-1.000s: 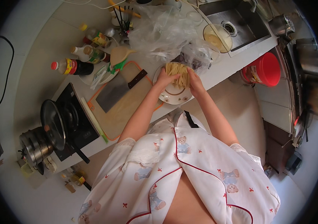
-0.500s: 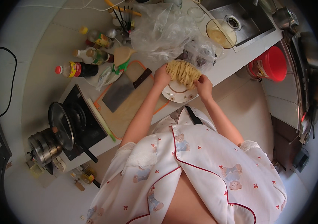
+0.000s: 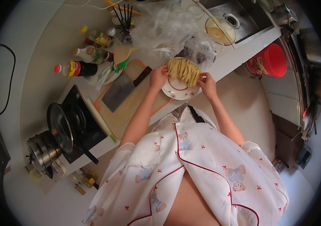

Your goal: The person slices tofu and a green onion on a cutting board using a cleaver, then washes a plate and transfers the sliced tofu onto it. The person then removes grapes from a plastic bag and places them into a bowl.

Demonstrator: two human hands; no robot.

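Observation:
A bundle of thick, pale yellow noodles [image 3: 184,71] lies across the far half of a white plate [image 3: 176,94] with a brown ring and flower marks on its rim. My left hand [image 3: 158,78] holds the left end of the bundle, its fingertips pressed against the strands. At the right end my right hand [image 3: 208,86] pinches the noodles between thumb and fingers. Left of the plate, a cleaver [image 3: 119,92] with a dark handle [image 3: 142,76] lies flat on an orange-edged cutting board [image 3: 132,109].
Clear plastic bags [image 3: 164,30] are heaped beyond the plate. A glass bowl [image 3: 221,31] stands near the sink [image 3: 249,19]. Sauce bottles [image 3: 75,69] line the wall side. A lidded pan [image 3: 60,128] sits by the cooktop [image 3: 87,124]; a red bucket [image 3: 273,60] is at right.
My left hand has shifted slightly left, with its fingers now at the bundle's edge. The noodles look more spread and lie lower toward the right hand. The view has shifted a little.

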